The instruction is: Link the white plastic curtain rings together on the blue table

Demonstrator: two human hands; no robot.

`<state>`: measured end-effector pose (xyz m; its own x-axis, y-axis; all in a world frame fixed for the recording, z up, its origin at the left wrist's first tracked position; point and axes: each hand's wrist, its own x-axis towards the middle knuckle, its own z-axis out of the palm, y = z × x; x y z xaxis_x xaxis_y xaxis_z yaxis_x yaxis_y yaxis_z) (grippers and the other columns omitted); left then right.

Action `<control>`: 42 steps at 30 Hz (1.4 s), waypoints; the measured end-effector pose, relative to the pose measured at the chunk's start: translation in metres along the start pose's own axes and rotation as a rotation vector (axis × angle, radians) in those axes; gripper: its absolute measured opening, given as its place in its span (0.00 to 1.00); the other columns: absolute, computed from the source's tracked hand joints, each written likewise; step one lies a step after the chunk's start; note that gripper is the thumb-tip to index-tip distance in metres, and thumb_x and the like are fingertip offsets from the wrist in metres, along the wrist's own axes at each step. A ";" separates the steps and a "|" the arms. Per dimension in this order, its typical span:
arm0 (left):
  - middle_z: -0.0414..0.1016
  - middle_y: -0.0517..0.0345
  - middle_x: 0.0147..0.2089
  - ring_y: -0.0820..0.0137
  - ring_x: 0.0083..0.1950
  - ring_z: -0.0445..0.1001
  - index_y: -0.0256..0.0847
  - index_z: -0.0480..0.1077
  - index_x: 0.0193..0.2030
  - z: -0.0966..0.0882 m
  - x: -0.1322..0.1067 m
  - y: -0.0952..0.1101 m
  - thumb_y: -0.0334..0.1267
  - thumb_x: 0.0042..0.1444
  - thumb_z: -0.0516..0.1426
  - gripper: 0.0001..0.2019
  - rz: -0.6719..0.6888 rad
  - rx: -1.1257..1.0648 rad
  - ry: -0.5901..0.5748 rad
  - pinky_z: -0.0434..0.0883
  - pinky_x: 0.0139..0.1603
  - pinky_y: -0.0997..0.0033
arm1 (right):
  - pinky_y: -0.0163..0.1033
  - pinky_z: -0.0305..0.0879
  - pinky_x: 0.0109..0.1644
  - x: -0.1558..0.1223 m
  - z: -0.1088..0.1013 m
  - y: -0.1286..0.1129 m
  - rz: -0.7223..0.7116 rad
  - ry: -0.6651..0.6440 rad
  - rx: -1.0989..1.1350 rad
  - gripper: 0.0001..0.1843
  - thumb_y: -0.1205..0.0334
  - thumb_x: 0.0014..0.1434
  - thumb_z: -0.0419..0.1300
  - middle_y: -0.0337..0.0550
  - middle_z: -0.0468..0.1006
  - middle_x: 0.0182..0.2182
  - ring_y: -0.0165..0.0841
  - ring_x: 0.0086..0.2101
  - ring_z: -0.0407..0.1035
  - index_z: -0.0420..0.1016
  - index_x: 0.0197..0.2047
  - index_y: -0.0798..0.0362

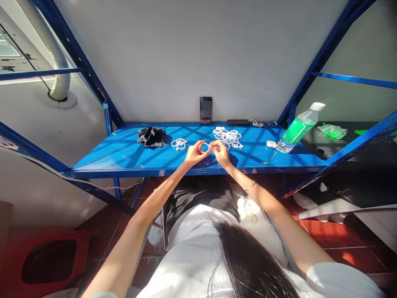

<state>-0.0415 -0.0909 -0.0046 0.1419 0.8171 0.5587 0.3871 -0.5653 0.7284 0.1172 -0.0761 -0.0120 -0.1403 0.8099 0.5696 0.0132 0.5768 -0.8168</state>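
Observation:
My left hand (pixel 196 153) and my right hand (pixel 220 151) meet above the front part of a blue table. Between them is a white ring (pixel 203 148), with the fingers of both hands pinched on its edges. Just behind my right hand lies a pile of white rings (pixel 228 135), some of them looped together. To the left of my left hand, a smaller group of white rings (pixel 179 144) rests on the blue surface. What exactly my right fingertips pinch on the ring is too small to make out.
A crumpled black plastic bag (pixel 151 137) sits at the left. Against the wall stands a dark upright phone-like object (pixel 206 110); a flat black object (pixel 238 122) and cables (pixel 263 123) lie right of it. A green-labelled bottle (pixel 298 129) and small white case (pixel 271 144) are at the right.

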 end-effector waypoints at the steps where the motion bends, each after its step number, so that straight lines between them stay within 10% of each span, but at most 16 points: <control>1: 0.63 0.68 0.20 0.79 0.19 0.60 0.38 0.69 0.44 0.000 0.000 0.000 0.52 0.51 0.61 0.21 0.000 0.001 0.000 0.57 0.19 0.80 | 0.40 0.67 0.40 0.000 0.000 0.000 0.001 -0.001 0.004 0.14 0.49 0.57 0.61 0.41 0.74 0.37 0.35 0.39 0.70 0.66 0.32 0.50; 42: 0.64 0.67 0.21 0.79 0.19 0.62 0.39 0.68 0.46 -0.001 -0.001 -0.001 0.50 0.53 0.60 0.19 0.070 0.058 0.012 0.60 0.20 0.82 | 0.41 0.68 0.39 0.000 0.000 0.001 -0.009 -0.022 0.011 0.16 0.47 0.57 0.60 0.42 0.73 0.37 0.35 0.39 0.69 0.65 0.32 0.50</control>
<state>-0.0427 -0.0908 -0.0056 0.1598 0.7746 0.6120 0.4290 -0.6128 0.6636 0.1175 -0.0756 -0.0129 -0.1620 0.8021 0.5748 0.0014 0.5827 -0.8127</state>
